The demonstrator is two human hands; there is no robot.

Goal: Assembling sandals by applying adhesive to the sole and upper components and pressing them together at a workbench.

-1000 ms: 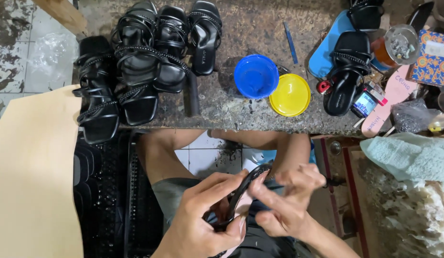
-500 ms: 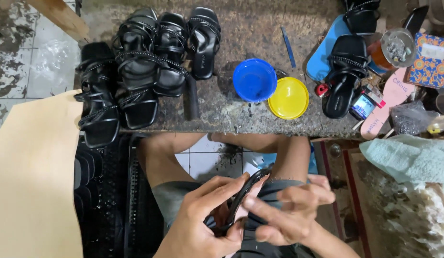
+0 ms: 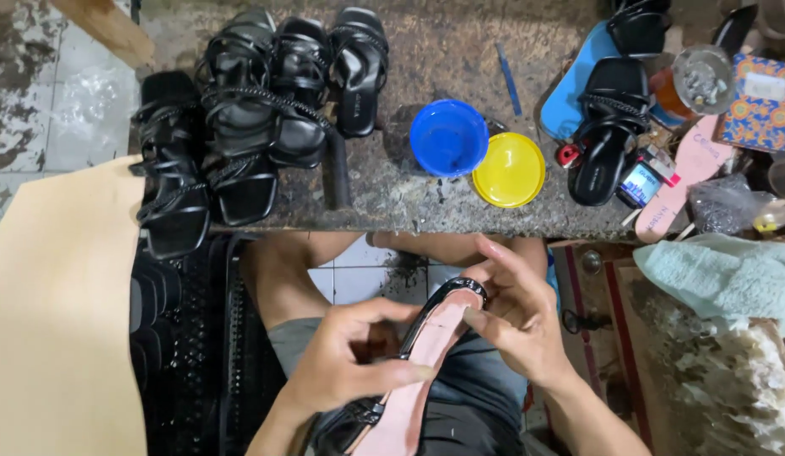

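Pink insole (image 3: 426,355) side up, a black-edged sandal is being held over the lap, just below the worktop (image 3: 426,203) edge. It's being gripped at mid-length by the left hand (image 3: 346,363), while the toe end is being pinched and pressed by the right hand (image 3: 515,325). Looks like the insole is already seated and only the edge is being smoothed. Finished black sandals (image 3: 257,110) are being kept on the worktop, beside blue (image 3: 448,137) and yellow bowls (image 3: 509,170).
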